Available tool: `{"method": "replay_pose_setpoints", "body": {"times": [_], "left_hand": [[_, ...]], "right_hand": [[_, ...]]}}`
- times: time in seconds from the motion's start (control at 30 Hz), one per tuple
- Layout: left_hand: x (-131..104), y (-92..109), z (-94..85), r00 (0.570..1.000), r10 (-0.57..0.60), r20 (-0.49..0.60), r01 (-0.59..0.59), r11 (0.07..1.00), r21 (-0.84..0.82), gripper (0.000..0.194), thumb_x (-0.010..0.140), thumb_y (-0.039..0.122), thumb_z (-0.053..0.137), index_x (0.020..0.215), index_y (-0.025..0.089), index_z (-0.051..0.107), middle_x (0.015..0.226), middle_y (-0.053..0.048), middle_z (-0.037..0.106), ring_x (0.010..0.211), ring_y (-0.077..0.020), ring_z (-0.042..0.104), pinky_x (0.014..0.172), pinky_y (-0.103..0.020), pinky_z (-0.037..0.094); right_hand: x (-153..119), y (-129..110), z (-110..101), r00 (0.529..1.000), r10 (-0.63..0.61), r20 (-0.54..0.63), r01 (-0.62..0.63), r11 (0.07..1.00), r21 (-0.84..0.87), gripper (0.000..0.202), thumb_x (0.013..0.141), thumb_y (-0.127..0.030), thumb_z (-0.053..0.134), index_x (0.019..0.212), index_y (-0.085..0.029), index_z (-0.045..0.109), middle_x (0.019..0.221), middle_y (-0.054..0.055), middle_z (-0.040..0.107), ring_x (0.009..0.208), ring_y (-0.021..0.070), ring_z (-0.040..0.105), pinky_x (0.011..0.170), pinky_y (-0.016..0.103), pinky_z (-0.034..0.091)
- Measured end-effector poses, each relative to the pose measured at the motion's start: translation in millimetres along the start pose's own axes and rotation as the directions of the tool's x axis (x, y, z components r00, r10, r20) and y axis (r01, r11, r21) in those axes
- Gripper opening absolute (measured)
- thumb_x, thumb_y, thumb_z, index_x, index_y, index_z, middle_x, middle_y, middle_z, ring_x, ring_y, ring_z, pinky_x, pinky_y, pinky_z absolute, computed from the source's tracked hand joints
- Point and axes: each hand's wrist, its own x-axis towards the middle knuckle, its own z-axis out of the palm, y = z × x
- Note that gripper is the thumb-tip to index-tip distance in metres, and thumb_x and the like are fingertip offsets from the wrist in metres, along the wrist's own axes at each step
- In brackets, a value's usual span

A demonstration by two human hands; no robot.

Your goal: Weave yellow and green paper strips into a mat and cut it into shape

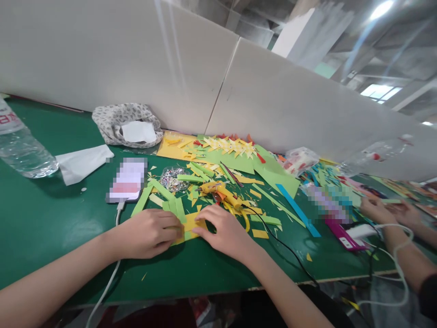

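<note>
My left hand (150,233), its fingers curled together, presses on the left part of a small weave of yellow and green paper strips (189,224) at the table's front. My right hand (223,232) grips the right end of the weave, thumb at the near edge and fingers at the far edge. Loose ends of light green strips (175,207) stick out behind the left hand. Just beyond the right hand lies a yellow hot glue gun (221,191) with a black cable. Yellow-handled scissors (246,222) lie partly hidden beside it.
A charging phone (128,180), a bag of beads (173,178) and a water bottle (23,141) stand or lie to the left. Paper scraps and a zigzag yellow woven piece (230,146) lie behind. At right are a magenta power strip (344,234) and another person's hands (378,210).
</note>
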Motion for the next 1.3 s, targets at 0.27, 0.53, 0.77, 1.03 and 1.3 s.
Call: {"method": "replay_pose_setpoints", "body": {"times": [0.27, 0.53, 0.77, 1.03, 1.3], "left_hand": [[-3.7, -3.0, 1.1, 0.998, -0.003, 0.066, -0.002, 0.997, 0.077, 0.024, 0.088, 0.015, 0.043, 0.102, 0.022, 0.062, 0.102, -0.005, 0.067, 0.097, -0.0205, 0.061, 0.080, -0.033, 0.050], [-4.6, -1.9, 0.1, 0.990, -0.108, 0.092, 0.106, 0.994, 0.029, 0.030, 0.085, 0.014, 0.044, 0.105, 0.026, 0.061, 0.113, -0.005, 0.062, 0.095, -0.0202, 0.061, 0.074, -0.032, 0.051], [-2.0, -0.5, -1.5, 0.990, -0.128, 0.066, 0.129, 0.992, -0.013, 0.029, 0.085, 0.015, 0.044, 0.105, 0.025, 0.062, 0.110, -0.006, 0.063, 0.095, -0.0204, 0.061, 0.077, -0.033, 0.050], [-1.6, 1.1, -2.5, 0.984, -0.168, 0.066, 0.171, 0.984, -0.046, 0.025, 0.086, 0.017, 0.043, 0.101, 0.024, 0.062, 0.109, -0.004, 0.065, 0.091, -0.0180, 0.063, 0.075, -0.030, 0.051], [-2.0, 1.4, -3.1, 0.984, -0.173, 0.037, 0.173, 0.985, -0.023, 0.021, 0.086, 0.019, 0.044, 0.089, 0.022, 0.064, 0.105, -0.003, 0.067, 0.082, -0.0167, 0.066, 0.067, -0.027, 0.050]], "right_hand": [[4.6, 4.9, 5.5, 0.993, 0.116, -0.023, -0.118, 0.984, -0.134, 0.014, 0.082, -0.033, 0.057, 0.077, -0.020, 0.055, 0.084, 0.003, 0.059, 0.087, 0.0200, 0.052, 0.073, 0.033, 0.044], [5.0, -5.9, 3.4, 0.957, 0.288, 0.014, -0.281, 0.920, 0.273, 0.011, 0.078, -0.028, 0.061, 0.081, -0.022, 0.052, 0.075, -0.002, 0.059, 0.071, 0.0139, 0.056, 0.065, 0.027, 0.044], [6.3, -3.0, -9.4, 0.970, 0.243, -0.030, -0.180, 0.791, 0.584, 0.021, 0.086, -0.036, 0.049, 0.104, -0.025, 0.051, 0.097, 0.003, 0.066, 0.091, 0.0168, 0.062, 0.080, 0.032, 0.049], [7.8, 62.4, -4.9, 0.799, 0.462, -0.385, -0.494, 0.869, 0.017, 0.044, 0.073, -0.044, 0.061, 0.108, -0.019, 0.051, 0.103, 0.012, 0.062, 0.098, 0.0298, 0.058, 0.080, 0.045, 0.048], [-2.7, 63.5, -1.3, 0.751, 0.422, -0.507, -0.379, 0.905, 0.191, 0.042, 0.070, -0.036, 0.066, 0.107, -0.020, 0.055, 0.107, 0.010, 0.064, 0.096, 0.0255, 0.061, 0.083, 0.041, 0.049]]}}
